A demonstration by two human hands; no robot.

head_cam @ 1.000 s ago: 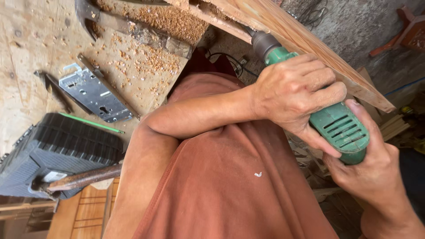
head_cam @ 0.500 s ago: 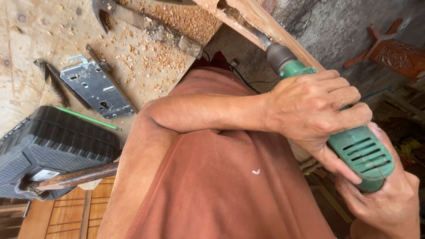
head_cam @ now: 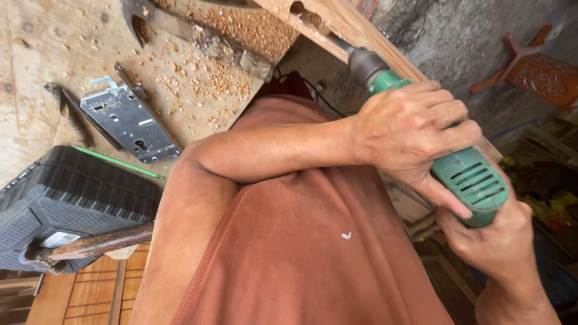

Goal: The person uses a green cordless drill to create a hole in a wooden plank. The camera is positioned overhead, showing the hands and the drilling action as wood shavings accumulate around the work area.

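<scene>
We clamp both hands, left [head_cam: 415, 129] and right [head_cam: 494, 238], around the green drill [head_cam: 463, 174] at right to steady its bit against the wooden edge [head_cam: 337, 24].

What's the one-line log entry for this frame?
left hand: gripping green drill body | right hand: on drill rear | bit: in wooden board edge | bench: lock case, shavings

drill bit [head_cam: 342, 47] hidden in wooden plank [head_cam: 337, 24], black case [head_cam: 66, 204] cut off at left edge
</scene>
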